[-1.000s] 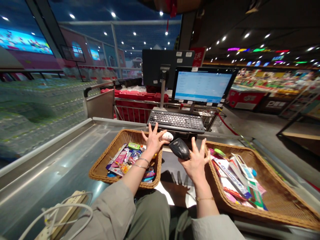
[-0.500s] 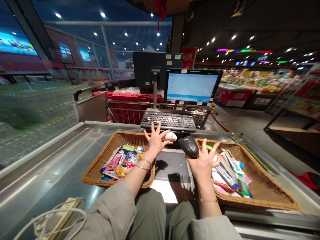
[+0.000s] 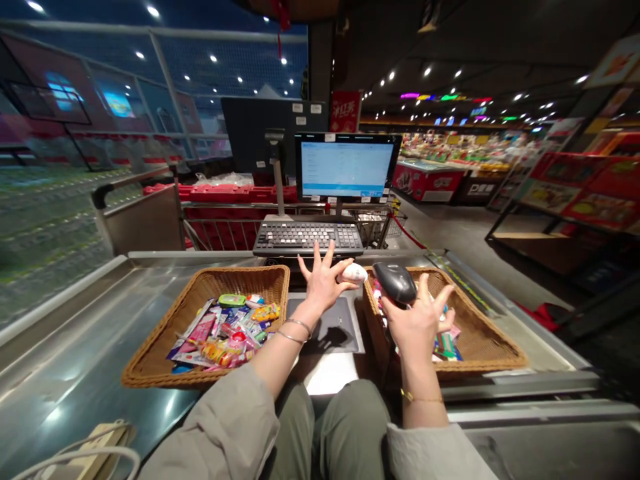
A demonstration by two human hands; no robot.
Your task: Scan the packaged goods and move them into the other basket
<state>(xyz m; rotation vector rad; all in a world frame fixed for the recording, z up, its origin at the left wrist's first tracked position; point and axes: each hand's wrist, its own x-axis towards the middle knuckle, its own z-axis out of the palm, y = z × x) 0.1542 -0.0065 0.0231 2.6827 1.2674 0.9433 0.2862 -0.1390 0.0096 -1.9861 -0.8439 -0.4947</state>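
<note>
My left hand [image 3: 320, 285] pinches a small white egg-shaped item [image 3: 355, 273] between thumb and forefinger, with its other fingers spread. Markings on the item are too small to read. A black barcode scanner [image 3: 395, 281] is in my right hand [image 3: 417, 323], its rounded head pointing forward and left toward the white item. Scanner and item are close together but apart. The scanner and my right hand are over the right wicker basket [image 3: 493, 347], partly hiding the packages in it. Beyond my left hand lies a black keyboard [image 3: 305, 235].
The left wicker basket [image 3: 137, 370] holds several small colourful packages [image 3: 235, 340]. A grey pad [image 3: 350, 333] lies between the baskets. A lit monitor [image 3: 347, 167] stands behind the keyboard. A power strip [image 3: 100, 443] with white cable rests on the metal counter [image 3: 90, 340] at lower left.
The view has turned right, so the surroundings shift left. Both hands have moved right relative to the counter, bringing the scanner over the right basket. Each hand keeps its hold.
</note>
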